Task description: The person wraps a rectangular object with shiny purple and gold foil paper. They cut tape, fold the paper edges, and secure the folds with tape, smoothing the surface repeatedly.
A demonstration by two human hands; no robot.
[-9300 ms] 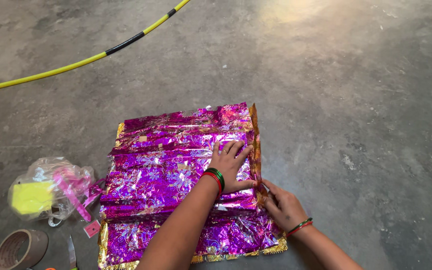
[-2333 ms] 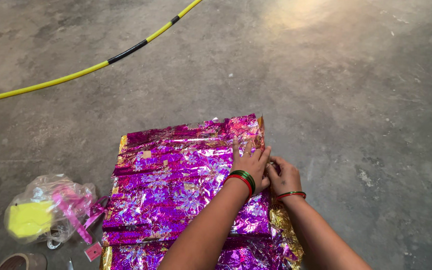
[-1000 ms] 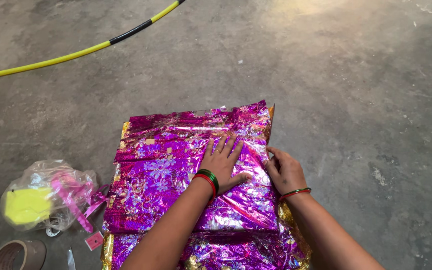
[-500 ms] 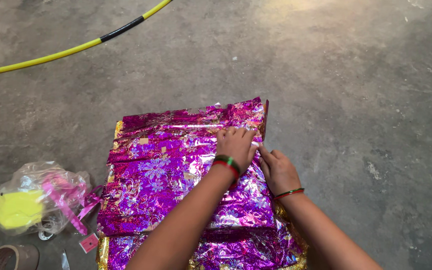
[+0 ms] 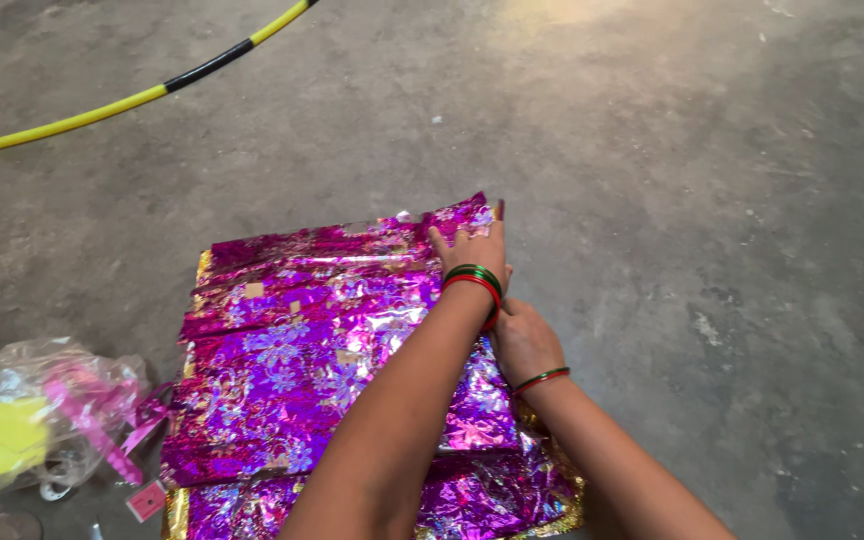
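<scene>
- A flat parcel wrapped in magenta foil paper (image 5: 302,370) with floral print lies on the concrete floor (image 5: 672,180), at lower centre of the frame.
- The left hand (image 5: 472,250) presses flat, fingers spread, on the parcel's far right corner.
- The right hand (image 5: 520,340) sits just below it at the right edge; its fingers are hidden, so I cannot tell its grip.
- To fold well, keep the top held flat and crease the side flap tight against the edge.
- A clear plastic bag (image 5: 32,420) holding something yellow and pink ribbon lies at lower left.
- A small pink tag (image 5: 145,500) lies beside it.
- A yellow hoop with a black band (image 5: 102,100) crosses the upper left.
</scene>
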